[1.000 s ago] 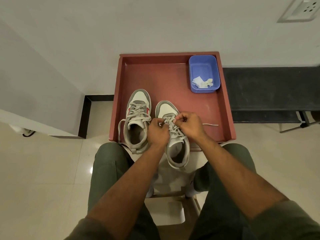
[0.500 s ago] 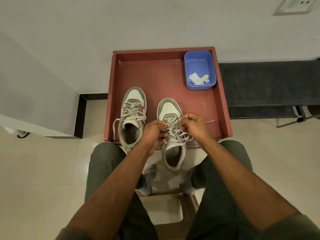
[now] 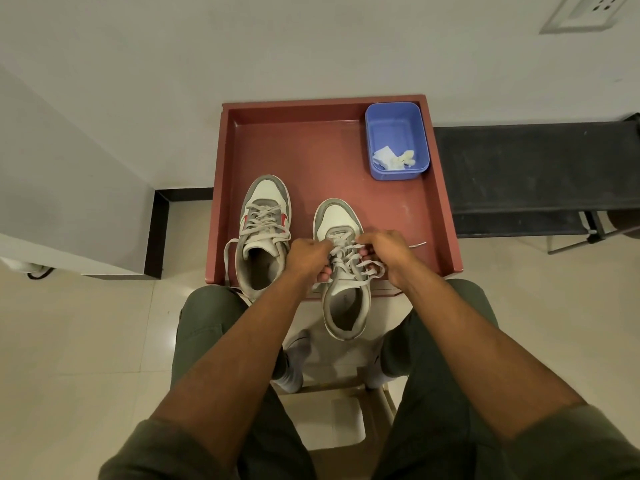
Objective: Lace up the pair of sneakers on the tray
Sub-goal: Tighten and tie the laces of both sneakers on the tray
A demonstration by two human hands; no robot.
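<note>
Two grey-and-white sneakers stand toe-away on a red tray [image 3: 311,150]. The left sneaker [image 3: 265,216] has its laces criss-crossed, with a loose end hanging over the tray's near left edge. The right sneaker [image 3: 341,299] juts over the tray's near edge with its heel toward me. My left hand [image 3: 308,256] grips the lace [image 3: 346,252] on the shoe's left side. My right hand [image 3: 384,251] pinches the lace on its right side, with a loop [image 3: 375,270] trailing below the fingers. A lace tip [image 3: 417,244] lies on the tray beyond my right hand.
A blue plastic tub [image 3: 396,140] holding crumpled white scraps sits in the tray's far right corner. A black bench [image 3: 530,171] adjoins the tray on the right, a white wall stands behind. My legs and a pale plastic stool [image 3: 332,417] are below.
The view has shifted, so the tray sits lower in the frame. Both hands have drawn nearer with the right sneaker, pulling its heel further over the tray's near edge. The lace loop has grown on the right.
</note>
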